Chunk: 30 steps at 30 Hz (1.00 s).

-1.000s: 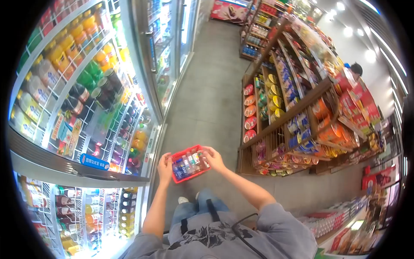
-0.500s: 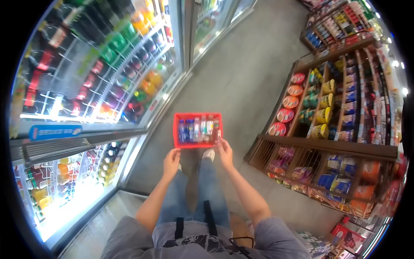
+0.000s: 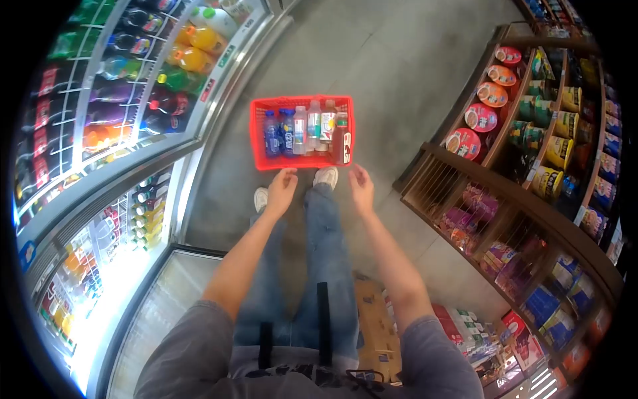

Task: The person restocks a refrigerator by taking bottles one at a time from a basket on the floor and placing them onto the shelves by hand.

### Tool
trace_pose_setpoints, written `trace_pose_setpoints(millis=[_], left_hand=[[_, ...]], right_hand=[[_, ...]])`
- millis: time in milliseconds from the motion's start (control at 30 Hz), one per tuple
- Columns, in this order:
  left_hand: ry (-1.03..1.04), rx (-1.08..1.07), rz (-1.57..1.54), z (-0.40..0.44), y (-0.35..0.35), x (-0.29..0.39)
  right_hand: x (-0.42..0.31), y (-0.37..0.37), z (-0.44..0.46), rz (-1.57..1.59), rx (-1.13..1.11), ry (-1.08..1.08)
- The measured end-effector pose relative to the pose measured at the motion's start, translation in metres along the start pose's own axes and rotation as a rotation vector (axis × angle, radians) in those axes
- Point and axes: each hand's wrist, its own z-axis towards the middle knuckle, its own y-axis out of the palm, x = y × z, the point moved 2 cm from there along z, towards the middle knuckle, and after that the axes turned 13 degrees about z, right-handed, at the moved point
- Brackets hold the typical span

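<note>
A red plastic shopping basket [image 3: 258,164] stands on the floor in front of my feet. Inside it are several bottles: dark blue ones [image 3: 286,133] on the left, clear ones in the middle, and a brown drink bottle [image 3: 341,141] at the right end. My left hand [image 3: 282,191] is just below the basket's near rim, fingers loosely bent and holding nothing. Off the near right corner hangs my right hand [image 3: 362,189], also without anything in it, its fingers loosely curved. Neither hand visibly grips the basket.
Lit drink coolers line my left, with an opened glass door [image 3: 166,319] beside my left arm. To the right stands a brown shelf rack [image 3: 512,189] with instant noodle cups and snack packs. Cardboard boxes [image 3: 379,326] sit by my right leg.
Both hands have come away from the basket's near edge; the right was at its corner. The view has shifted, and the basket shows higher and larger.
</note>
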Motion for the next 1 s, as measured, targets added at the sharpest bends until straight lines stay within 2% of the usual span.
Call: trace_pose_setpoints(millis=[133, 233, 367, 433, 533, 567, 667, 700, 733, 800, 867, 900, 933, 967, 1000], left_hand=[[-0.030, -0.075, 0.015, 0.044, 0.040, -0.024], [-0.112, -0.100, -0.001, 0.075, 0.071, -0.032], [-0.197, -0.152, -0.065, 0.121, 0.134, -0.080], [-0.247, -0.142, -0.143, 0.137, 0.158, -0.077], [-0.253, -0.140, -0.114, 0.146, 0.190, -0.061], [-0.270, -0.199, -0.110, 0.143, 0.185, -0.035], [-0.166, -0.149, -0.242, 0.164, 0.224, -0.067], [-0.195, -0.110, -0.218, 0.175, 0.242, -0.093], [-0.266, -0.119, -0.174, 0.167, 0.224, -0.057], [-0.270, -0.153, -0.046, 0.168, 0.220, -0.049], [-0.259, -0.140, -0.029, 0.174, 0.229, -0.071], [-0.246, -0.128, -0.009, 0.177, 0.230, -0.079], [-0.246, -0.126, -0.005, 0.179, 0.225, -0.080], [-0.252, -0.216, -0.109, 0.179, 0.220, -0.080], [-0.258, -0.308, -0.214, 0.175, 0.215, -0.079]], right_hand=[[0.016, -0.002, 0.045, -0.055, -0.012, -0.082], [0.038, -0.003, 0.080, -0.184, 0.009, -0.052], [0.076, -0.008, 0.123, -0.205, 0.043, -0.018], [0.092, -0.011, 0.144, -0.402, 0.050, -0.108], [0.121, -0.014, 0.175, -0.396, 0.023, -0.034], [0.133, -0.018, 0.184, -0.463, 0.046, -0.176], [0.135, -0.019, 0.187, -0.452, 0.109, -0.199], [0.136, -0.017, 0.184, -0.453, 0.117, -0.185], [0.138, -0.015, 0.183, -0.487, 0.125, -0.183], [0.141, -0.017, 0.185, -0.525, 0.133, -0.181], [0.151, -0.017, 0.189, -0.231, 0.143, -0.066], [0.145, -0.016, 0.187, -0.228, 0.141, -0.065], [0.137, -0.015, 0.184, -0.092, 0.137, 0.032], [0.129, -0.013, 0.177, 0.043, 0.132, 0.131], [0.128, -0.015, 0.169, 0.045, 0.132, 0.134]])
